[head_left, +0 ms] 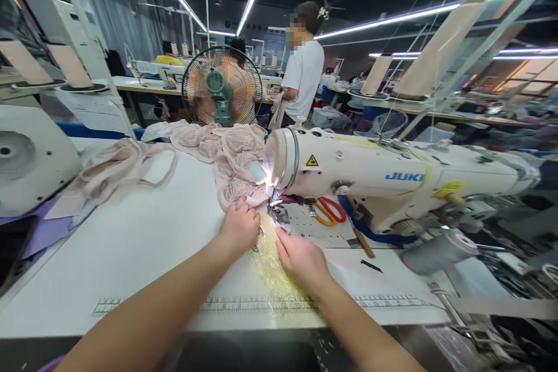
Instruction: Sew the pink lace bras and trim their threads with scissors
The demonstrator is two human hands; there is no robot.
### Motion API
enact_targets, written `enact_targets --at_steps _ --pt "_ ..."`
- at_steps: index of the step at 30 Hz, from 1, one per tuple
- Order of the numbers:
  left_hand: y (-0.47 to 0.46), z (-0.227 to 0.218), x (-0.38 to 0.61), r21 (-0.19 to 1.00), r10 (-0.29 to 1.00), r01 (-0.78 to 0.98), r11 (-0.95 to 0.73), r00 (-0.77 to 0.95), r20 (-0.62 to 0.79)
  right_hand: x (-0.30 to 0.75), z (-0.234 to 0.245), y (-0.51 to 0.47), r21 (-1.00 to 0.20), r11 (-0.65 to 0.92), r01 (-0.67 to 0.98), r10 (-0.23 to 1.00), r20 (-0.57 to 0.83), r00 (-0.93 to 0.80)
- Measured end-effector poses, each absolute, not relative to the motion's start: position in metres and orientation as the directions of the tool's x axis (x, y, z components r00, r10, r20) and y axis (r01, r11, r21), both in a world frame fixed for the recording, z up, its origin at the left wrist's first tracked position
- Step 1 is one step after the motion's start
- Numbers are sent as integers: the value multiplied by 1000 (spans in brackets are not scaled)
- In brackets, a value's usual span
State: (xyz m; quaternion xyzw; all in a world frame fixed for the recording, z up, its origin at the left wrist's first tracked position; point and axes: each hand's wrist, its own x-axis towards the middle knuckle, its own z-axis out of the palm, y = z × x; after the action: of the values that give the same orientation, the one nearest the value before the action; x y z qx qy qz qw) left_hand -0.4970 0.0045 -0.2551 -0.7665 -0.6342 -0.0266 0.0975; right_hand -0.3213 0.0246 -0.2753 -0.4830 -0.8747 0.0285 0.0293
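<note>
A pale lace fabric piece (269, 267) lies on the white sewing table (143, 244) and runs up under the needle of a white JUKI sewing machine (383, 177). My left hand (240, 225) rests on the fabric just left of the presser foot (277, 209), its fingers curled down onto the cloth. My right hand (300, 257) lies flat on the lace to the right, fingers pointing at the foot. The machine's lamp lights the needle area brightly.
A heap of pink lace garments (226, 154) lies behind the needle. Orange-handled scissors (330, 210) sit under the machine arm. A green fan (221, 87) stands at the back. A person in a white shirt (303, 75) stands further off. A printed ruler (261, 304) edges the table.
</note>
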Motion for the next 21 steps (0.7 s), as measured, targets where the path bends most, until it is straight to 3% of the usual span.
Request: enact_targets --at_steps 7,13,21 --pt "-1 -249 -501 -139 977 987 -77 102 187 -321 -272 21 -152 555 818 831 48 -554" --pt "21 -248 -508 -163 975 980 -116 144 171 -301 -258 32 -244 608 756 786 49 -616" --pt "25 -261 -511 -89 973 991 -104 120 196 -253 -233 106 -78 370 926 928 65 -366"
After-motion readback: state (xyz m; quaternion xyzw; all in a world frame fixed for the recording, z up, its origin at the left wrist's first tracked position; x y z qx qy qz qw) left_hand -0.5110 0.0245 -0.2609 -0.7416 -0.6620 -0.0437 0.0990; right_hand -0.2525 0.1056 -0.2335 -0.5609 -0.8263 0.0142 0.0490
